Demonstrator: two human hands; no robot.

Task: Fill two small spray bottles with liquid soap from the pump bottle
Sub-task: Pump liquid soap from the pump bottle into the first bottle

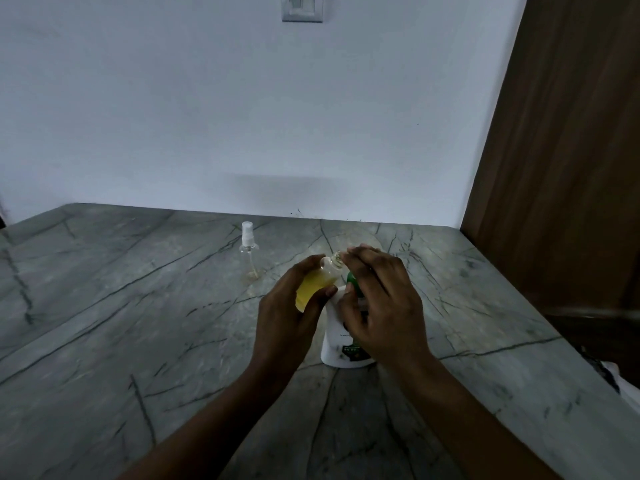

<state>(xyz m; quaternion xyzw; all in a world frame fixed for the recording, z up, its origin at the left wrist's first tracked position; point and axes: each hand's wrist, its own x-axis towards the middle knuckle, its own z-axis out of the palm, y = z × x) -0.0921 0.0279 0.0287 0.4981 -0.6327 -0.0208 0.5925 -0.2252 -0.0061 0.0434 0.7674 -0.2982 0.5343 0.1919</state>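
My left hand [289, 315] grips a small clear spray bottle [317, 287] holding yellow soap, tilted with its open neck toward the right. My right hand [379, 303] hovers over the white pump bottle [337, 344], whose green pump head [352, 280] shows between the fingers; its fingertips touch the small bottle's neck. What the right hand holds is hidden. A second small spray bottle [248, 252], clear with a white sprayer on top, stands upright farther back on the left, nearly empty.
The grey veined stone counter [138, 323] spreads wide to the left and front. A white wall runs behind it. A brown wooden panel [561, 168] rises at the right edge.
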